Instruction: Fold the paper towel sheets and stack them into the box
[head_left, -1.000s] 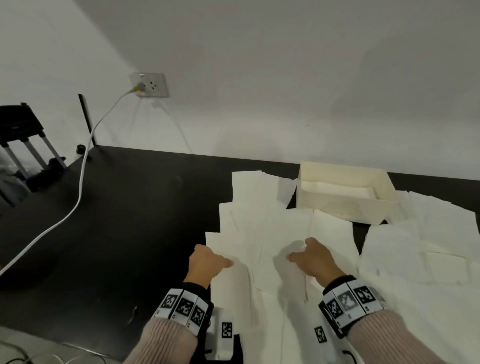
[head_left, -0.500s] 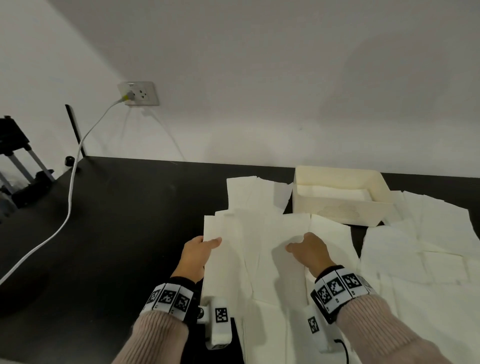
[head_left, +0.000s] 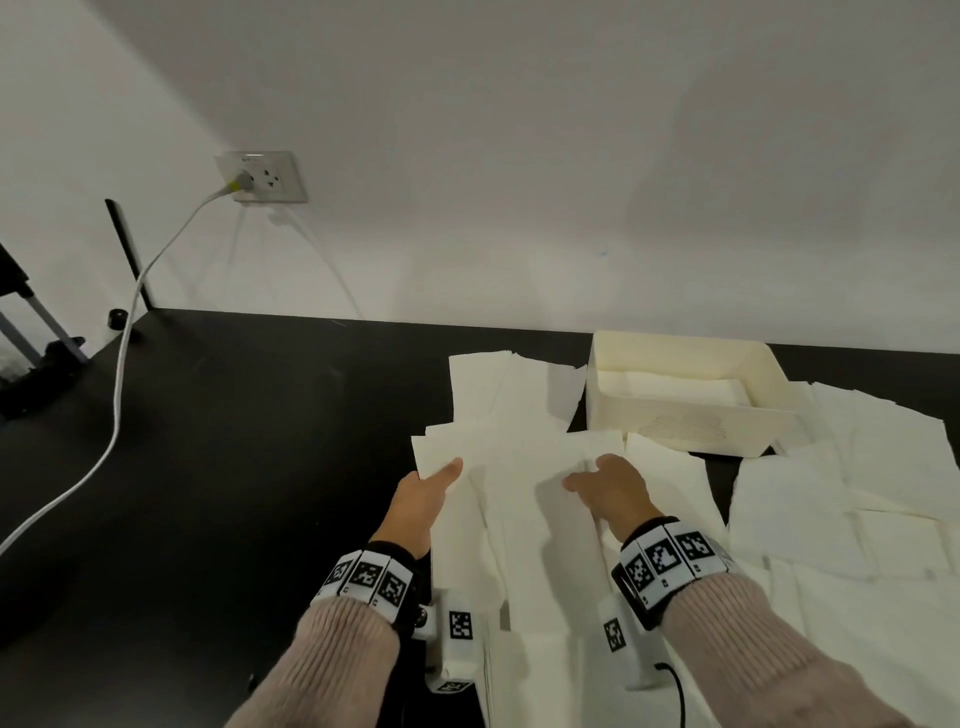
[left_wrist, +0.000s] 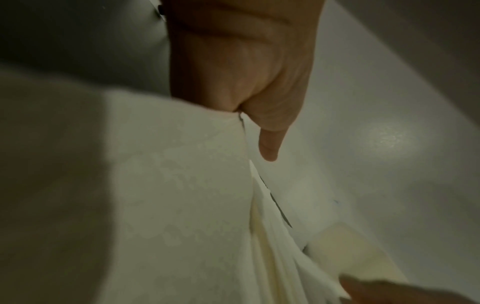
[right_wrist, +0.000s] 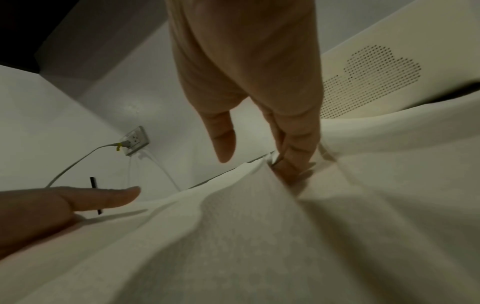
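Observation:
A white paper towel sheet (head_left: 519, 467) is raised off the black table (head_left: 234, 467) between my hands. My left hand (head_left: 441, 478) pinches its left edge, thumb on top; in the left wrist view the hand (left_wrist: 249, 123) clamps the sheet (left_wrist: 182, 185) at its rim. My right hand (head_left: 587, 470) grips the sheet's right part; in the right wrist view its fingers (right_wrist: 291, 164) dig into the sheet (right_wrist: 246, 226) while the thumb stands free. The cream box (head_left: 691, 415) stands just beyond the right hand, with folded towels (head_left: 670, 387) inside. Its perforated wall (right_wrist: 376, 72) is close.
Several loose sheets (head_left: 857, 493) cover the table to the right and under my forearms; more sheets (head_left: 498, 384) lie left of the box. A white cable (head_left: 119, 405) runs from the wall socket (head_left: 262, 176) across the left side. A black stand (head_left: 31, 353) sits far left.
Both hands have moved away from me toward the box, carrying the sheet's edge with them. The left hand has shifted from lying on the sheet to pinching its left edge.

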